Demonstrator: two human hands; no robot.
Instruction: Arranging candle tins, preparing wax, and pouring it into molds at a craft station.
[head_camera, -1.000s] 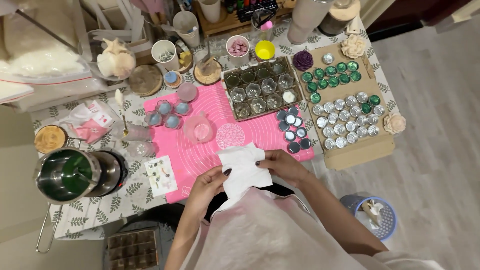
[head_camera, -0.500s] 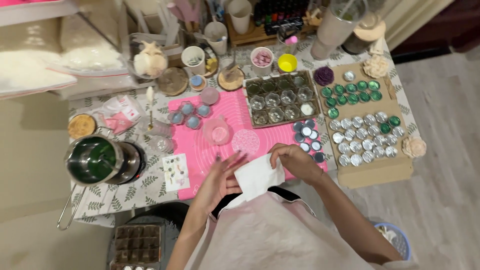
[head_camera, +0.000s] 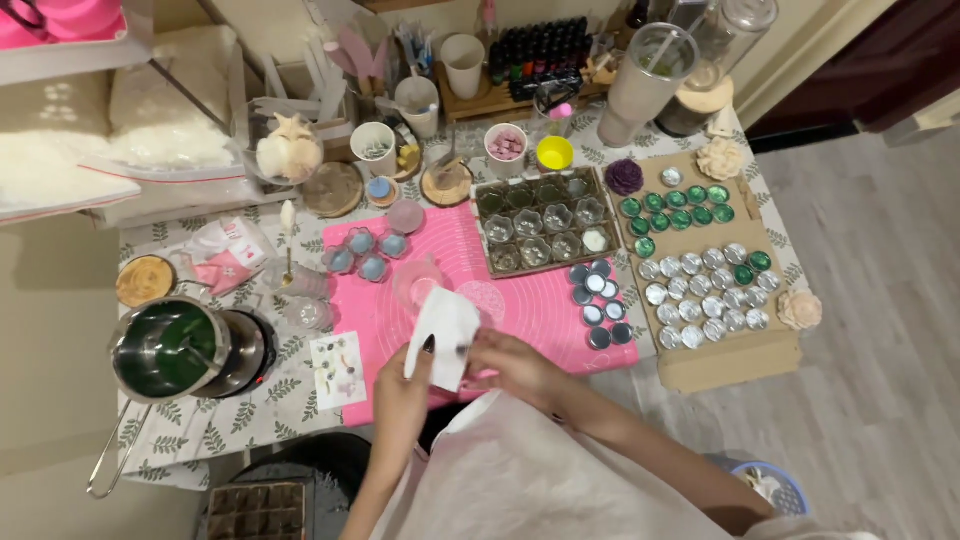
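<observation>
Now both hands hold a white tissue (head_camera: 443, 335) over the pink mat (head_camera: 520, 300), near worktop edge. L hand (head_camera: 400, 390) grip pinches its left side; R hand (head_camera: 515, 365) grip pinches the right.

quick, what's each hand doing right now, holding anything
Left hand: closed on the left edge of a white paper sheet, held above the pink mat.
Right hand: fingers pinched on the sheet's right edge.

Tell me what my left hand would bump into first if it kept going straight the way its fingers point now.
The left hand points up the table, holding a white paper. Straight on, it would probably first meet the clear pink cup on the pink mat, though depth is hard to judge.
</observation>
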